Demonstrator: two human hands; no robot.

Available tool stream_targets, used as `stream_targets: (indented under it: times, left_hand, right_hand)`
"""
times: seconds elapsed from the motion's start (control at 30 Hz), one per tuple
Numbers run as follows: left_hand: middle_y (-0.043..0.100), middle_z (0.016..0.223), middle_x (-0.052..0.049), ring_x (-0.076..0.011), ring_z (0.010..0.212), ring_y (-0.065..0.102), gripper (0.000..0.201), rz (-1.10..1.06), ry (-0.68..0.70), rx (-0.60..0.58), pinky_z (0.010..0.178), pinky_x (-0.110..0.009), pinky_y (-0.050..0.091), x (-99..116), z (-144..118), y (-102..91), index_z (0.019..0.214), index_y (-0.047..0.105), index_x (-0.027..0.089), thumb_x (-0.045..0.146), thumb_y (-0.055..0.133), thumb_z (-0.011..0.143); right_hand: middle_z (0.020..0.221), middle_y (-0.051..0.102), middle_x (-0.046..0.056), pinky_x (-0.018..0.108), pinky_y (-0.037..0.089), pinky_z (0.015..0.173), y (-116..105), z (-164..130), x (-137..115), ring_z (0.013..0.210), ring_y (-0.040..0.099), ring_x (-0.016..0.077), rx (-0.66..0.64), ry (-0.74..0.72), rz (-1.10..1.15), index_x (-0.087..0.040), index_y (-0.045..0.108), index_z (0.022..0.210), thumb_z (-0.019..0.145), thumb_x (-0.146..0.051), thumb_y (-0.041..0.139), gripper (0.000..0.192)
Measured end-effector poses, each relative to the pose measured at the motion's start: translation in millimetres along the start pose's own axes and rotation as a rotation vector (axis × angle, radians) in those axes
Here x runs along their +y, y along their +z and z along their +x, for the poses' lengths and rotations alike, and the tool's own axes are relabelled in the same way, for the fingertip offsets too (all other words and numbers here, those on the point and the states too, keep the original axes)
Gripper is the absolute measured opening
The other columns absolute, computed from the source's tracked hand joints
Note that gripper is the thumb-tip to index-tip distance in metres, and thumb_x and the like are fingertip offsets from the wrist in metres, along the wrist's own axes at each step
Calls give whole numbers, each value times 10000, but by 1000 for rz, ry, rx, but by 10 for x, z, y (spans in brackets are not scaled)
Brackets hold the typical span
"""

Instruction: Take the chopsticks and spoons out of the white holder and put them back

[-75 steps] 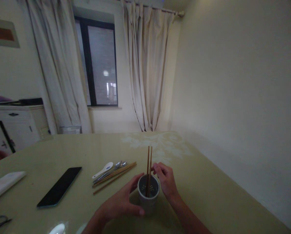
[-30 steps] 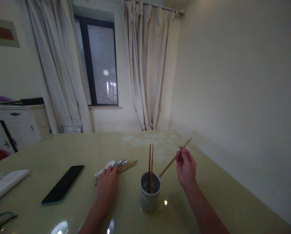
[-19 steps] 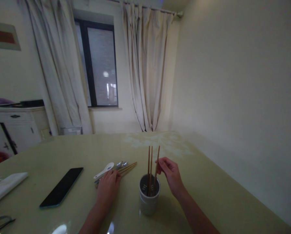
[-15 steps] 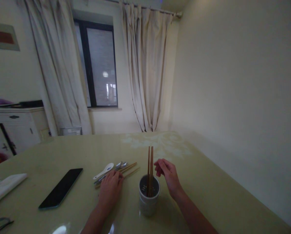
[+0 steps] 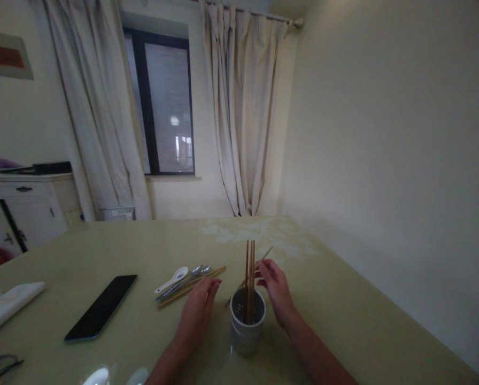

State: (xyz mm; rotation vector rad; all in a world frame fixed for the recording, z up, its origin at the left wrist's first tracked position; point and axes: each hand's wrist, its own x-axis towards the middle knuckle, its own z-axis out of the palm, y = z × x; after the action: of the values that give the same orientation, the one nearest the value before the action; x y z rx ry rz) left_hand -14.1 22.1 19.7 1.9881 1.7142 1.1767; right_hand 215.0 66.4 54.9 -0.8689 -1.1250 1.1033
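A grey cup (image 5: 247, 338) with a pale rim stands on the table, holding several brown chopsticks (image 5: 250, 278) upright. Just right of it, my right hand (image 5: 277, 291) pinches a lighter chopstick (image 5: 267, 252), which slants behind the cup. My left hand (image 5: 199, 307) is left of the cup, fingers stretched forward and holding nothing I can see; its thumb is hidden. Beyond that hand lie light wooden chopsticks (image 5: 171, 300), metal spoons (image 5: 195, 271) and a white spoon (image 5: 174, 278) side by side.
A black phone (image 5: 101, 307) rests on the glossy yellow-green table (image 5: 115, 246). At the left edge are a white object (image 5: 13, 305) and a dark cord-like thing (image 5: 1, 363). A wall (image 5: 384, 214) borders the table on the right.
My left hand has moved right, off the utensils toward the cup. One of the lighter chopsticks has gone from the pile into my right hand, which was beside the cup without it.
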Motion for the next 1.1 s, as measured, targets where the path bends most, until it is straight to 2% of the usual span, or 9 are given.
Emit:
stream_targets:
  times: [0.1,0.2,0.3,0.43,0.6,0.73,0.9,1.0,1.1]
  left_hand:
    - [740,1270,-128,-288,1205,662,361,412,-72,71,1043,-451,512,-214,14,-107,1185,724,192,185,403,1019]
    - [714,1310,-156,-315,1220,650,386,667,-121,33,999,-453,515,-282,-9,-171,1247,713,165,130,413,1008]
    - [722,1259,-147,-312,1207,650,322,708,-121,-3,995,-429,506,-221,-22,-192,1195,730,173,185,456,1025]
    - [734,1188,-131,-313,1173,656,270,687,-105,-26,991,-430,500,-136,-13,-198,1037,742,190,230,476,1020]
    - [767,1101,-114,-278,1064,715,337,457,-133,-35,928,-404,525,-108,-3,-159,1038,688,206,267,356,1050]
    - [788,1120,-99,-264,999,756,343,123,-161,21,868,-389,550,-51,-13,-88,1125,642,237,389,342,1056]
    - [784,1090,-107,-258,911,743,378,-207,-81,116,829,-400,587,85,-19,-5,1154,676,219,472,459,977]
    - [793,1042,-108,-249,855,740,439,-359,-79,45,770,-374,598,186,-26,16,1151,713,201,546,541,941]
    - [805,1017,-102,-249,864,745,428,-421,-60,-60,763,-360,602,277,-52,29,1127,754,210,554,593,930]
  right_hand:
    - [857,777,58,284,532,650,-240,157,-168,752,694,189,252,-155,76,-194,745,884,727,-644,874,494]
    - [810,760,6,250,545,659,-480,279,-341,693,658,135,416,-271,261,-209,744,889,682,-561,934,450]
    - [781,744,-16,226,550,629,-560,284,-463,667,651,118,393,-269,380,-220,749,857,651,-506,969,416]
    - [751,746,5,231,542,600,-381,126,-501,638,636,124,179,-217,290,-215,794,877,713,-507,944,367]
    - [707,743,39,296,539,607,-88,-82,-445,608,610,156,-101,-171,4,-189,833,909,826,-532,851,354]
    - [659,693,23,305,516,580,1,-141,-394,583,591,165,-103,-129,-27,-186,806,841,804,-571,853,389]
    - [674,680,37,290,479,559,21,-121,-235,582,583,166,-38,-111,11,-173,789,877,860,-697,738,526]
    - [647,661,20,268,438,540,52,-94,-65,566,550,154,-51,-13,2,-172,773,831,768,-767,774,599]
    - [669,666,6,268,448,588,87,-93,58,615,569,160,-186,119,8,-172,758,769,677,-726,866,572]
